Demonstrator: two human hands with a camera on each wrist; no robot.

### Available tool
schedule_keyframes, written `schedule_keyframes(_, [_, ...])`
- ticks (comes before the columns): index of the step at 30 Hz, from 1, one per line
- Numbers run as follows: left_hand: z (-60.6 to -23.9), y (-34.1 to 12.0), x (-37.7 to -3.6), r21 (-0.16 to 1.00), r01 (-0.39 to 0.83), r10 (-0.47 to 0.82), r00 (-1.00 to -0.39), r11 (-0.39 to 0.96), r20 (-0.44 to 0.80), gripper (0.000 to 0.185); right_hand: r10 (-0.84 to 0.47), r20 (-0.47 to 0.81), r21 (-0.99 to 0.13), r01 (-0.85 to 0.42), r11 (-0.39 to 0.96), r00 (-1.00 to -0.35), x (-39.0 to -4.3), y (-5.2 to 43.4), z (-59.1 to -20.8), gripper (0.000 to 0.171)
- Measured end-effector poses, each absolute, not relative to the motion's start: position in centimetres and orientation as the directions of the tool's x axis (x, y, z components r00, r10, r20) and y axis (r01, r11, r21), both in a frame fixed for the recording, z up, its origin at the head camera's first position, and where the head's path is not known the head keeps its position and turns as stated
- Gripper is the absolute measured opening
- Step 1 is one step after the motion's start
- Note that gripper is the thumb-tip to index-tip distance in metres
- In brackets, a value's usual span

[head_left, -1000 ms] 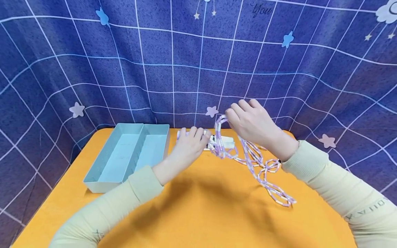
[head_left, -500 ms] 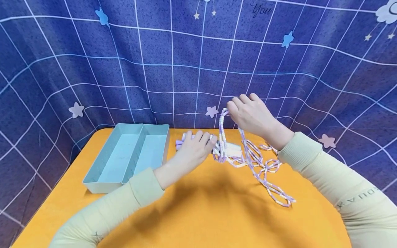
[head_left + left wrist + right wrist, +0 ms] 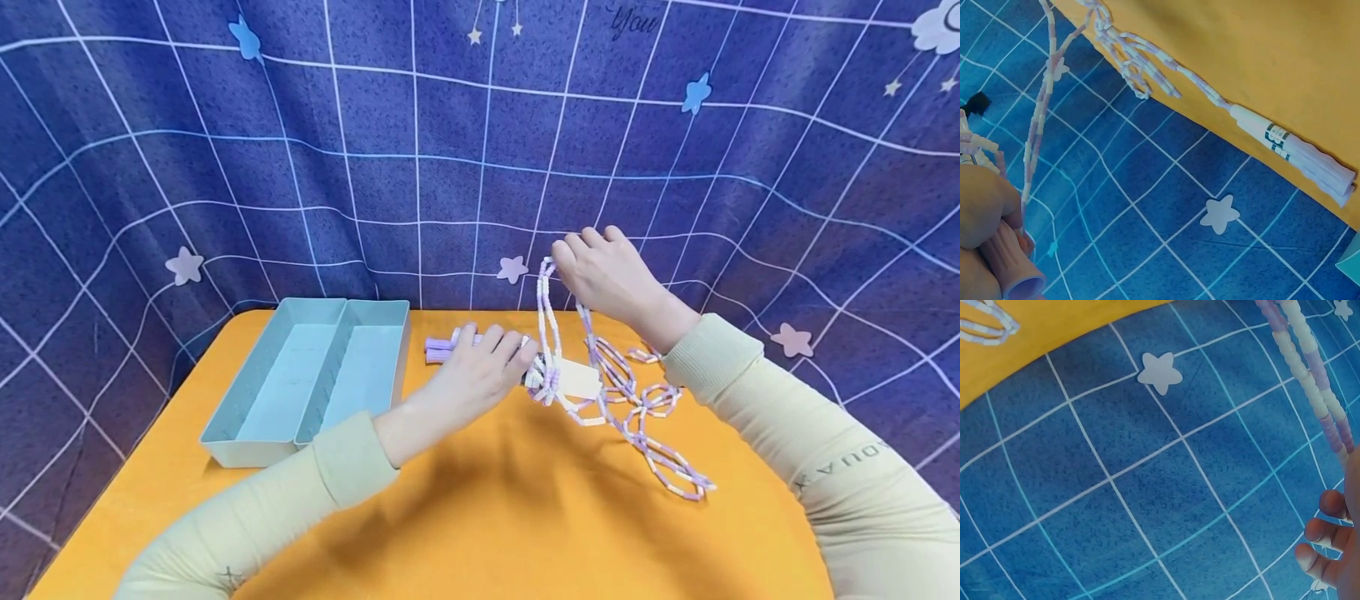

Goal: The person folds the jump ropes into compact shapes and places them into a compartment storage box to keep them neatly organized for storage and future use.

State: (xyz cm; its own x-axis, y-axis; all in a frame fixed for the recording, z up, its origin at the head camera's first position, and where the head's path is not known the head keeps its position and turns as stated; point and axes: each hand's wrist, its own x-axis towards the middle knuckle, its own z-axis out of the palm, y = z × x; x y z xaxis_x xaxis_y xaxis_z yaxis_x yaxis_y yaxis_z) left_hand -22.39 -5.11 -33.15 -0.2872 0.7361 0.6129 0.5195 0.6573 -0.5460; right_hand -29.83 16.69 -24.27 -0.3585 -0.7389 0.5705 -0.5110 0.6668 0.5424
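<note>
A purple and white beaded skipping rope (image 3: pixel 645 425) lies in loops on the orange table (image 3: pixel 480 517). My left hand (image 3: pixel 483 371) grips its purple handles (image 3: pixel 442 346) just above the table, and the left wrist view shows one purple handle (image 3: pixel 1013 272) under my curled fingers (image 3: pixel 985 206). My right hand (image 3: pixel 607 275) is raised near the backdrop and holds strands of the rope (image 3: pixel 547 292), which hang taut down to the left hand. Beads (image 3: pixel 1310 369) run to my right fingers (image 3: pixel 1325 544). A white tag-like piece (image 3: pixel 577 379) sits among the strands.
A pale blue two-compartment tray (image 3: pixel 247 446) stands on the table's left side, close to my left hand. A blue checked cloth with stars (image 3: pixel 450 150) hangs behind and around the table. The white piece (image 3: pixel 1291 147) lies near the table's far edge.
My right hand has lifted the rope strands a little higher. The left hand has slid right and nearer with the handles, and the white piece has come along with it.
</note>
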Motion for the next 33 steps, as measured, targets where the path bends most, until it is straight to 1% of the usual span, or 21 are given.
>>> schedule_keyframes(3, [-33.1, -5.0, -22.3, -0.556, 0.527, 0.747, -0.269, 0.642, 0.608, 0.031, -0.739, 0.573, 0.541, -0.513, 0.667, -0.355, -30.0, 16.7, -24.5, 0.021])
schedule_keyframes(10, [-32.8, -5.0, -21.9, -0.561, 0.546, 0.767, -0.284, 0.622, 0.575, 0.055, -0.747, 0.557, 0.546, -0.517, 0.659, -0.363, -30.0, 16.2, -24.9, 0.02])
schedule_keyframes(14, [-32.7, -4.9, -21.9, -0.563, 0.558, 0.774, -0.268, 0.61, 0.573, 0.065, -0.754, 0.54, 0.553, -0.517, 0.653, -0.375, -29.9, 16.2, -25.4, 0.019])
schedule_keyframes(17, [-32.7, -5.0, -21.9, -0.572, 0.55, 0.775, -0.258, 0.609, 0.577, 0.066, -0.751, 0.538, 0.55, -0.516, 0.657, -0.382, -30.0, 16.4, -26.0, 0.019])
schedule_keyframes(19, [-32.7, -5.2, -21.9, -0.572, 0.543, 0.771, -0.257, 0.614, 0.583, 0.062, -0.748, 0.539, 0.545, -0.516, 0.66, -0.388, -30.1, 16.7, -26.5, 0.019])
schedule_keyframes(24, [-32.6, -5.5, -21.9, -0.541, 0.554, 0.755, -0.283, 0.632, 0.591, 0.055, -0.752, 0.515, 0.543, -0.521, 0.658, -0.412, -30.3, 17.4, -28.2, 0.017])
schedule_keyframes(28, [-32.3, -5.8, -21.9, -0.522, 0.559, 0.744, -0.299, 0.644, 0.598, 0.056, -0.758, 0.495, 0.545, -0.527, 0.652, -0.425, -30.5, 17.8, -30.0, 0.016])
schedule_keyframes(33, [-32.0, -6.1, -21.8, -0.518, 0.555, 0.739, -0.308, 0.651, 0.599, 0.063, -0.765, 0.501, 0.546, -0.539, 0.642, -0.403, -30.5, 17.7, -31.8, 0.017])
